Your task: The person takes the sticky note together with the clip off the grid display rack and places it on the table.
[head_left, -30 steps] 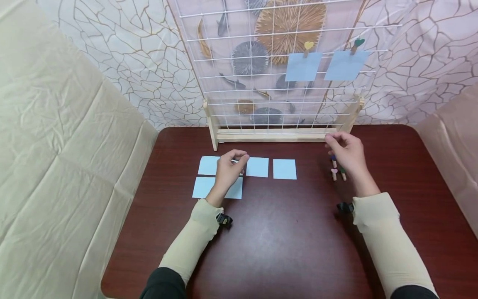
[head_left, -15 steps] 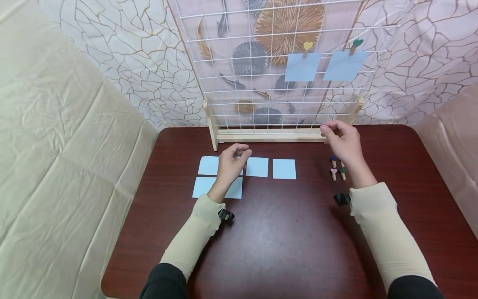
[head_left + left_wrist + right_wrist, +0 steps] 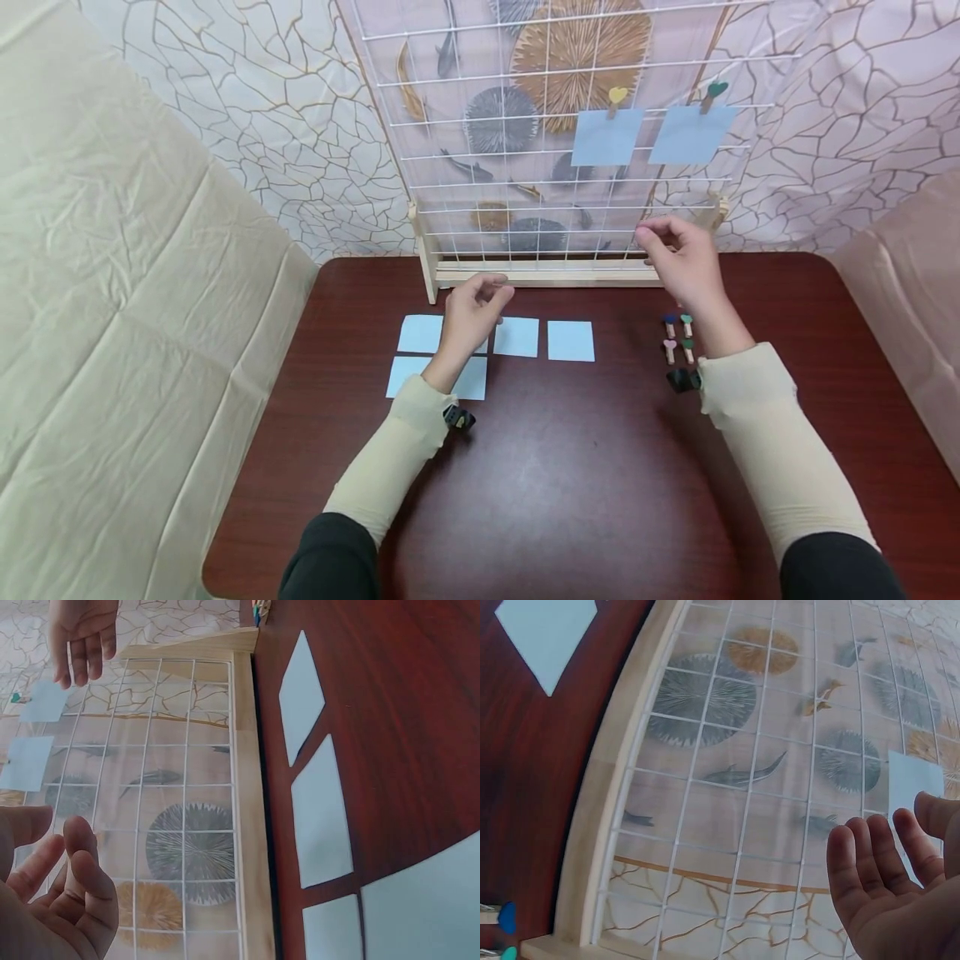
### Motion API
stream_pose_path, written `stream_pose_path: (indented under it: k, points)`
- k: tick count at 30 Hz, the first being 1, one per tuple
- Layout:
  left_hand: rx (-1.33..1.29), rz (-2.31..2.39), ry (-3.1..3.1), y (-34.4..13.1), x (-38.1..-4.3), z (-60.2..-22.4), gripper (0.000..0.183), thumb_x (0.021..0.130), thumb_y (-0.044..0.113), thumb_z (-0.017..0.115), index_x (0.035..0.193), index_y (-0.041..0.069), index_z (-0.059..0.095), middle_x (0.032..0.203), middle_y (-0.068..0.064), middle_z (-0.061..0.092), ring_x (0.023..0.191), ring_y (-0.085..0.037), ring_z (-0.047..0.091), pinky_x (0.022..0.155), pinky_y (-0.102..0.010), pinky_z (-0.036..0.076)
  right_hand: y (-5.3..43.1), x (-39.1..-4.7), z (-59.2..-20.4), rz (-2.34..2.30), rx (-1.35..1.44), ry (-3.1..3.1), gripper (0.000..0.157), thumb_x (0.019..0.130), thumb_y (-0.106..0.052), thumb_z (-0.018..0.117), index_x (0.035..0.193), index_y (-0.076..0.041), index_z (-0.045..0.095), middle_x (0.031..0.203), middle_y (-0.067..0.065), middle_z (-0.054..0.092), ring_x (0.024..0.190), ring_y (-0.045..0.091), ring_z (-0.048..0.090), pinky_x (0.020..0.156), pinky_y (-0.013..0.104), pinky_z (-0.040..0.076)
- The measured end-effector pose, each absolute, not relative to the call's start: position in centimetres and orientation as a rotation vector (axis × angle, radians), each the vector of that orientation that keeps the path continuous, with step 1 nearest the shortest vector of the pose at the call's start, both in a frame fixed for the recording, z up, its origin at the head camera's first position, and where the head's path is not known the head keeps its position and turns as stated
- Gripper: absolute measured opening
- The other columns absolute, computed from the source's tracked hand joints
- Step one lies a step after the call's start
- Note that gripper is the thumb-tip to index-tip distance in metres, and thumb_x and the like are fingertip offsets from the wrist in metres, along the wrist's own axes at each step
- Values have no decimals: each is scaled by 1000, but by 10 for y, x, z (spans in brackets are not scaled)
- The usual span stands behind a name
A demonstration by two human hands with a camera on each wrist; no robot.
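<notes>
My left hand (image 3: 468, 323) hovers over pale blue paper cards (image 3: 516, 337) on the table, thumb apart from relaxed fingers, holding nothing visible. My right hand (image 3: 686, 258) is raised in front of the lower right of a white wire grid (image 3: 435, 156); in the right wrist view its loosely bent fingers (image 3: 881, 851) hold nothing. Two blue cards hang on the grid: one card (image 3: 606, 137) under a yellow heart clothespin (image 3: 617, 95), the other card (image 3: 692, 133) under a green heart clothespin (image 3: 717, 88). Several small heart clothespins (image 3: 670, 350) lie beside my right wrist.
The grid stands on a wooden base (image 3: 540, 282) along the back of the dark red table (image 3: 570, 492). A separate blue card (image 3: 572, 341) lies right of the others. Patterned cloth (image 3: 300, 133) hangs behind, and beige cloth (image 3: 135, 300) covers the left side.
Both hands have risen and moved forward toward the grid, the right also a little to the left. The clothespins on the table have come into fuller view. The cards stay where they were.
</notes>
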State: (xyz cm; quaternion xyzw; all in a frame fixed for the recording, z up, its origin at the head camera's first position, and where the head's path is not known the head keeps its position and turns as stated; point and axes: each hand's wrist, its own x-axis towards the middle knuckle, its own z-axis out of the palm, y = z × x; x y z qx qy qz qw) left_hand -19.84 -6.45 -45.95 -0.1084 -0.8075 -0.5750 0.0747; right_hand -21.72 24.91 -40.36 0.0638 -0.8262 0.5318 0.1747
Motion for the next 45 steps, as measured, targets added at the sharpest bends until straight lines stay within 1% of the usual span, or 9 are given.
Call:
stream_pose_path:
  k: [8, 14, 18, 22, 27, 30, 34, 41, 45]
  points:
    - [-366, -1811, -2390, -54, -209, -443, 28, 104, 22, 70, 125, 3, 73, 102, -12, 76, 66, -33, 70, 56, -26, 51, 242, -222, -385, 1578, 158, -2318, 35, 106, -26, 67, 127, 2, 71, 104, -14, 66, 92, 5, 63, 78, 17, 53]
    - [-355, -1859, -2354, -43, -216, -430, 29, 104, 21, 70, 126, 2, 72, 102, -13, 75, 65, -36, 70, 53, -24, 48, 239, -227, -370, 1541, 179, -2317, 37, 106, -27, 66, 130, 1, 70, 105, -15, 65, 88, 9, 64, 78, 17, 51]
    - [-364, -1870, -2343, -36, -220, -423, 30, 104, 22, 70, 127, 3, 72, 106, -12, 75, 69, -42, 70, 54, -24, 46, 237, -232, -361, 1472, 203, -2312, 36, 105, -27, 67, 128, 1, 72, 103, -16, 67, 86, 6, 64, 77, 16, 50]
    - [-384, -1863, -2331, -31, -225, -417, 31, 103, 21, 71, 129, 4, 72, 110, -12, 76, 70, -41, 70, 58, -25, 51, 234, -236, -353, 1405, 187, -2321, 36, 105, -30, 67, 128, -2, 73, 108, -9, 70, 85, 2, 64, 76, 15, 51]
    - [-401, -1874, -2325, -26, -230, -411, 32, 103, 18, 71, 132, 3, 70, 112, -14, 76, 72, -42, 71, 63, -29, 58, 230, -241, -345, 1410, 168, -2364, 40, 106, -34, 66, 134, -6, 71, 125, 4, 70, 100, 3, 62, 76, 15, 51]
    - [-414, -1886, -2324, -23, -233, -409, 33, 104, 17, 70, 133, 2, 69, 115, -15, 76, 72, -44, 71, 60, -29, 56, 227, -244, -341, 1409, 177, -2362, 40, 106, -33, 65, 135, -7, 70, 128, 8, 69, 108, 7, 61, 79, 17, 49]
    - [-431, -1893, -2325, -20, -235, -403, 34, 104, 15, 69, 135, 1, 67, 117, -18, 75, 70, -40, 72, 53, -22, 48, 224, -247, -331, 1387, 183, -2348, 40, 106, -34, 65, 135, -8, 71, 129, 7, 70, 114, 9, 60, 85, 19, 47]
    - [-422, -1915, -2349, -16, -241, -394, 35, 105, 18, 68, 138, 6, 67, 122, -13, 73, 62, -16, 68, 49, -21, 44, 220, -254, -314, 1388, 208, -2314, 38, 106, -31, 65, 136, -8, 70, 134, 10, 69, 122, 13, 59, 90, 23, 46]
    - [-427, -1923, -2351, -12, -245, -389, 36, 105, 19, 68, 139, 8, 67, 123, -12, 73, 66, -25, 72, 51, -22, 48, 218, -258, -307, 1378, 236, -2265, 36, 105, -26, 66, 134, -5, 70, 131, 14, 68, 118, 12, 59, 85, 22, 45]
